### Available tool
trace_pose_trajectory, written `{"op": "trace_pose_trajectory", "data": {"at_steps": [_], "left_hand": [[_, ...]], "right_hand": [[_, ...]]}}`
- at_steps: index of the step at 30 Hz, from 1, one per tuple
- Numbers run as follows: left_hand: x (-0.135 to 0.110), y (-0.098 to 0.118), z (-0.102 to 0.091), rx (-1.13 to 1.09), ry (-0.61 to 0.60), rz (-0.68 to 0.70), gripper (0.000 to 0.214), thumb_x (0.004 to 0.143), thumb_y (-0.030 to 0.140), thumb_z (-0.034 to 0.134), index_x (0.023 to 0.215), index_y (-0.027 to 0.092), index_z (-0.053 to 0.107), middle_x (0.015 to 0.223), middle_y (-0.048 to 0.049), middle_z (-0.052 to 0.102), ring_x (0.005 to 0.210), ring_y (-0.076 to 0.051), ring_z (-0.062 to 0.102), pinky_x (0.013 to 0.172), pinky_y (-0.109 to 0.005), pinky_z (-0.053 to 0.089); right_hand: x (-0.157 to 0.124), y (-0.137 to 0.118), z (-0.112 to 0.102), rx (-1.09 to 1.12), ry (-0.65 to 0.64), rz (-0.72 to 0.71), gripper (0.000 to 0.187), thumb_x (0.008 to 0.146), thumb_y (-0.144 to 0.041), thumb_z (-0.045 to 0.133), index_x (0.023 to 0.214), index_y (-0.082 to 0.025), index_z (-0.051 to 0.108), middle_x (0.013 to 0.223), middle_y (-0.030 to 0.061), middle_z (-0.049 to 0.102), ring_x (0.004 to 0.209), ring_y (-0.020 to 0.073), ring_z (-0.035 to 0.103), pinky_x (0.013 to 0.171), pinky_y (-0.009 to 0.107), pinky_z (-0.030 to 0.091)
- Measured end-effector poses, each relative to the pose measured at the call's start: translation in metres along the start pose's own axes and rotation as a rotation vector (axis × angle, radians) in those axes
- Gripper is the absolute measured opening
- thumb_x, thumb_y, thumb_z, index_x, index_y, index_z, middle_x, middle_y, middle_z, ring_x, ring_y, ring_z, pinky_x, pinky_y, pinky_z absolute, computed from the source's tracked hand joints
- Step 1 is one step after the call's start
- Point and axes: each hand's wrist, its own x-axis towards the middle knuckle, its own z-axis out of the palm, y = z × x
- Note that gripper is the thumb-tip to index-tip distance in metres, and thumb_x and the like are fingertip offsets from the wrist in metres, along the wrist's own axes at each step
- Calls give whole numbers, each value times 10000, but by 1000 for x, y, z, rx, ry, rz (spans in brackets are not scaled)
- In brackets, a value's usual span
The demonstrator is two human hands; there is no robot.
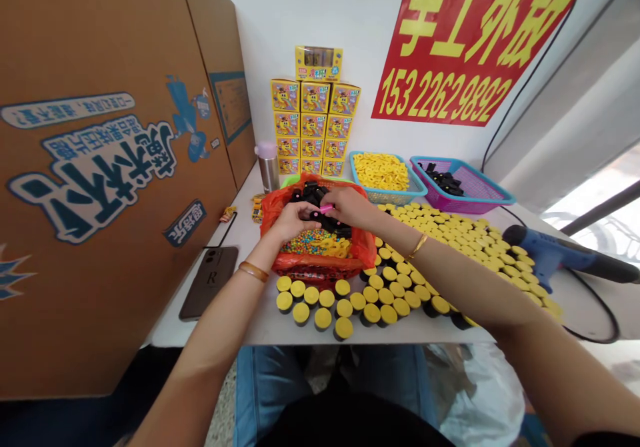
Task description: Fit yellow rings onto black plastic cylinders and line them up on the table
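Both hands work over a basket lined with a red plastic bag (287, 260). Inside it lie black plastic pieces (311, 194), small multicoloured beads (300, 242) and yellow pieces (336, 246). At the basket's left side, my left hand (295, 222) is closed, thumb and fingers pinching a black plastic piece (316, 216) with a pink spot. My right hand (349, 206) reaches in from the right, its fingers closed on a small pink piece (327, 208) whose kind I cannot make out. The two hands are close together.
Many yellow-topped black caps (323, 318) cover the table's front and right. Behind stand a blue basket of yellow pieces (383, 171), a purple basket (480, 190), stacked boxes (315, 127) and a flask (269, 167). A phone (210, 284), large carton (115, 267) and blue tool (555, 254) flank the work.
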Motion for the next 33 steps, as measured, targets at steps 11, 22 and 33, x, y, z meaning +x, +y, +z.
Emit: {"op": "trace_pose_trajectory", "data": {"at_steps": [11,22,33], "left_hand": [[5,-11,-5,152,260,125,364,590,214,805,936,138,722,813,-27,700,727,-141,609,724,-295,494],[-17,10,30,281,56,171,528,610,182,801,1111,179,634,823,-8,709,755,-157,661,743,-299,541],[-29,21,46,165,61,258,325,705,214,747,1020,181,673,890,-27,734,825,-160,705,767,-279,570]], "right_hand": [[-20,-10,58,95,-334,171,50,746,-175,733,712,-141,718,732,63,682,687,155,580,614,251,365],[-35,12,40,1528,277,647,251,612,-257,854,818,-159,749,640,1,659,507,74,533,509,215,500],[-42,-3,43,1608,355,626,257,551,-292,865,715,-133,748,545,-21,601,501,77,520,534,242,535]]}}
